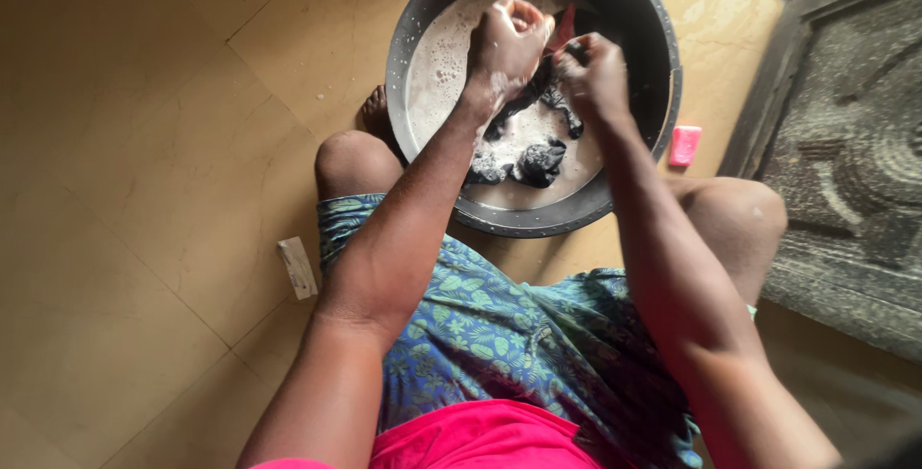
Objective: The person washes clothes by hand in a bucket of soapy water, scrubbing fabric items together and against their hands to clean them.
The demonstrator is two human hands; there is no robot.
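Left hand (506, 42) and right hand (594, 71), fingers of both closed on a dark cloth (543, 95) bunched between them, held over the basin (663, 66) so it drains into the soapy water (447, 66). The cloth's tail trails below the fingers; a pink soap bar (685, 144) lies outside the rim, beyond the right fingers.

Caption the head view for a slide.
Both hands, left hand and right hand, grip dark cloth over a sudsy basin.

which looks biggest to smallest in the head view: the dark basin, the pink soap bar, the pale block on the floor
1. dark basin, far the largest.
2 and 3. pale block and pink soap bar look much alike; the block sits nearer the camera, so ranking them is unsure.
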